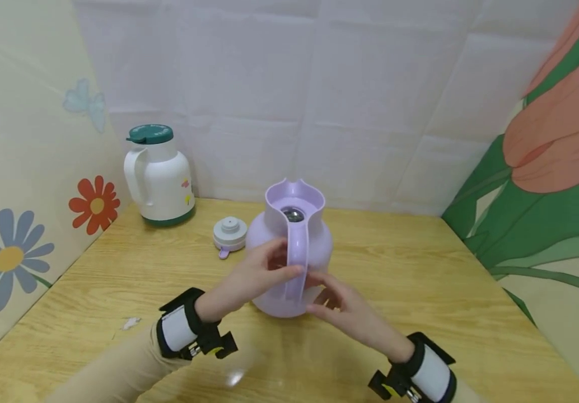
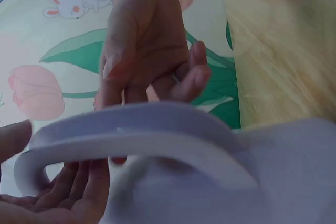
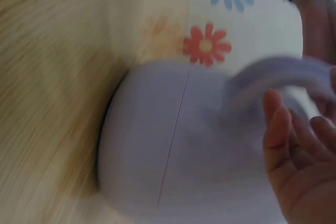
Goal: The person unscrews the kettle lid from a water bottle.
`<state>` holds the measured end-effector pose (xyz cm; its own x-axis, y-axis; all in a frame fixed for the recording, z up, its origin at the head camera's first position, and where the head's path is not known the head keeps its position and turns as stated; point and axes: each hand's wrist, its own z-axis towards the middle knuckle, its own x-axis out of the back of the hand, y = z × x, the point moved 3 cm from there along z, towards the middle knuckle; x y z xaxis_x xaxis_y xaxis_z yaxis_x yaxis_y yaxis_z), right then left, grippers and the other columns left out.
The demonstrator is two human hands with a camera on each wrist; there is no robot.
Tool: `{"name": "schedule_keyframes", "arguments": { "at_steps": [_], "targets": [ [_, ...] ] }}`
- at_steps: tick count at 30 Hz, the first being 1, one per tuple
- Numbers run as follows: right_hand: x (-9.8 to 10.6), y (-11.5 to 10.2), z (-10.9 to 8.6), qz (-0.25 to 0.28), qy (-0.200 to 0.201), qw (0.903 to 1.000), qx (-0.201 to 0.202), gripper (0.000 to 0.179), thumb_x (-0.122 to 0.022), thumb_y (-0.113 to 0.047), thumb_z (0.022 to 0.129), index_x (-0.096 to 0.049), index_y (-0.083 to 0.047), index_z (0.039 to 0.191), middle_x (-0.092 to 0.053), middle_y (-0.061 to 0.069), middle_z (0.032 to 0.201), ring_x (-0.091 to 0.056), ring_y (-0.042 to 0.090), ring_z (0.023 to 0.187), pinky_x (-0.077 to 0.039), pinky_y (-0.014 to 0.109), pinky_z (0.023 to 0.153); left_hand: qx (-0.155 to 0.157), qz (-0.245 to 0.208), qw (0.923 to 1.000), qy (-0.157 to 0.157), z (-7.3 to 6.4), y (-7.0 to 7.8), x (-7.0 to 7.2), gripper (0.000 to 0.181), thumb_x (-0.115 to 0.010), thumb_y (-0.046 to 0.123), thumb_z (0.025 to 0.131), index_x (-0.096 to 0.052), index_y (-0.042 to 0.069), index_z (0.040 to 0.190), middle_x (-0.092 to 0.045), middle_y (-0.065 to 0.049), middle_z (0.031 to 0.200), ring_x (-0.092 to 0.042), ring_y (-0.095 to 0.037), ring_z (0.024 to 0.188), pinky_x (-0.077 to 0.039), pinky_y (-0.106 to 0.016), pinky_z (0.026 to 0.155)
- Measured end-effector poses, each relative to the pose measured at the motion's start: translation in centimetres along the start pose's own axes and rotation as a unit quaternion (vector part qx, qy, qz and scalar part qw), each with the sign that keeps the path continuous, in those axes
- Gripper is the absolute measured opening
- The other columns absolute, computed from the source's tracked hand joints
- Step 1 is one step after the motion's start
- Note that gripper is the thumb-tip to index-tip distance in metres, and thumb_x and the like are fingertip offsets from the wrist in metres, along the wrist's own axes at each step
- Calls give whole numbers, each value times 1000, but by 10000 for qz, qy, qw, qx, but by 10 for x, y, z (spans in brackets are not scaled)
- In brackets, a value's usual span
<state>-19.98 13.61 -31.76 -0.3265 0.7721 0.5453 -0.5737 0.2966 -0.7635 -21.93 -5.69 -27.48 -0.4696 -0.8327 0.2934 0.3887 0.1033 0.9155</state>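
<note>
A lilac vacuum jug stands upright on the table, its lid off and the dark shiny inner mouth showing. Its handle faces me. From the left, my left hand has its fingers inside the handle and its thumb along the outer side, as the left wrist view of the handle also shows. My right hand is at the handle's lower right, close against the jug's body, fingers loosely bent and holding nothing. The right wrist view shows this hand in front of the jug's side.
A grey stopper lid with a lilac tab lies left of the jug. Farther back left stands a white vacuum jug with a green lid. The wooden table ends at a white back sheet and printed side panels.
</note>
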Motion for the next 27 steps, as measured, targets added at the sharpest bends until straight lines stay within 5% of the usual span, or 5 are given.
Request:
{"name": "schedule_keyframes", "arguments": {
  "at_steps": [9, 12, 17, 21, 27],
  "targets": [
    [-31, -11, 17, -465, 443, 9974, 318, 25, -68, 3, 92, -57, 9, 113, -61, 11, 81, -55, 2, 64, -51, 25, 54, -310, 360, 9987, 173, 8, 1, -11, 36, -66, 0, 94, -50, -14, 123, -67, -27, 110, -68, -29, 103, -54, -34, 93],
    [-32, -13, 16, -583, 660, 9950, 475, 20, -68, 5, 91, -57, 8, 108, -59, 9, 73, -54, 3, 57, -48, 24, 48, -155, -196, 9996, 111, 9, 0, -20, 36, -61, 0, 98, -42, -12, 126, -66, -30, 109, -68, -28, 101, -52, -33, 95],
    [-33, -12, 15, -554, 813, 9932, 623, 18, -68, 8, 90, -56, 7, 104, -58, 10, 63, -52, 3, 52, -45, 23, 42, 131, -1207, 9910, 558, 10, 1, -32, 37, -54, 6, 103, -36, -8, 133, -61, -18, 97, -59, -12, 87, -44, -30, 94],
    [-34, -10, 15, -535, 834, 9930, 651, 22, -68, 9, 89, -57, 7, 108, -57, 9, 64, -53, 5, 52, -46, 23, 43, -154, -1510, 9857, 736, 11, -1, -36, 25, -50, 3, 104, -38, -8, 123, -53, -3, 88, -51, -9, 80, -42, -26, 84],
    [-38, -7, 9, -656, 1010, 9868, 1082, 32, -68, 12, 87, -55, 6, 116, -56, 7, 64, -52, 5, 53, -45, 21, 43, -615, -1734, 9825, 306, 9, -10, -38, 14, -38, -1, 105, -32, -2, 117, -48, 1, 82, -48, -10, 76, -40, -23, 78]
  ]
}}
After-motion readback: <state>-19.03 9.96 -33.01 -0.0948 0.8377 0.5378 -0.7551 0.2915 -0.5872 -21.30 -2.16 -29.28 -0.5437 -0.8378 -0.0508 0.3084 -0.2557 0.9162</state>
